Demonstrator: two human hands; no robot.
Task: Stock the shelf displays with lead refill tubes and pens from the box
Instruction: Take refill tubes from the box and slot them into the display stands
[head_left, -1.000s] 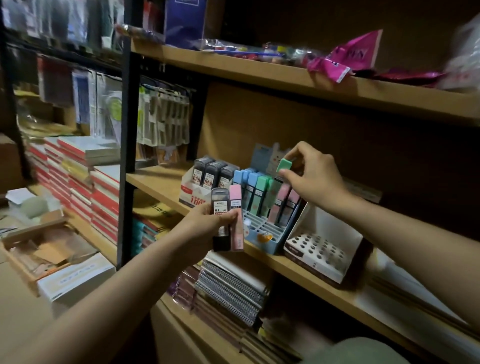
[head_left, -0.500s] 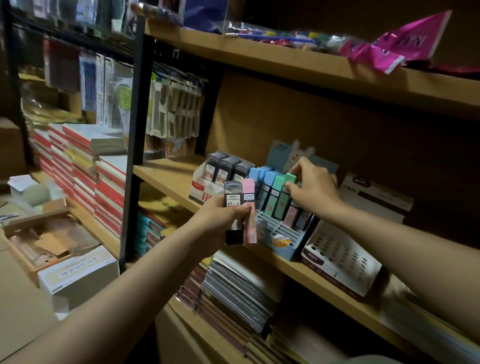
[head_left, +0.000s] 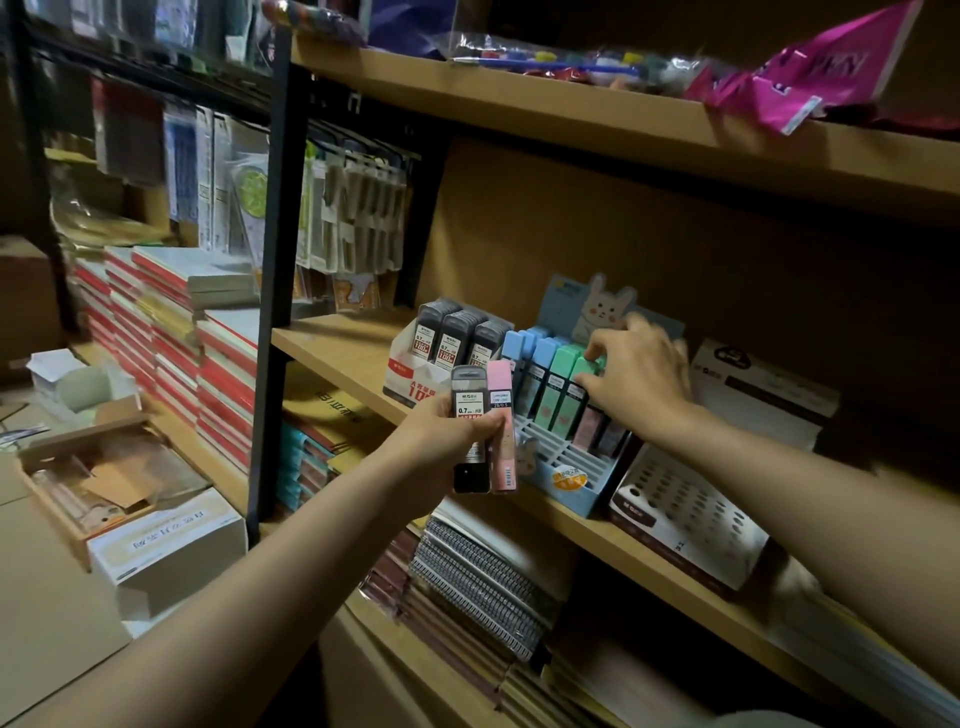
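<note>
Two lead refill tubes, one black (head_left: 470, 431), one pink (head_left: 502, 426), clasped upright in left hand (head_left: 447, 441). Right hand (head_left: 636, 376) pinches green tube (head_left: 584, 395) in blue display tray (head_left: 563, 470) on shelf (head_left: 337, 353). Step: seating green tube. Next, likely: slot the pink one.

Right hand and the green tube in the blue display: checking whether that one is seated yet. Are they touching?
Touching. The head view shows the right hand with fingertips pressed on the green tube top in the blue display.
</note>
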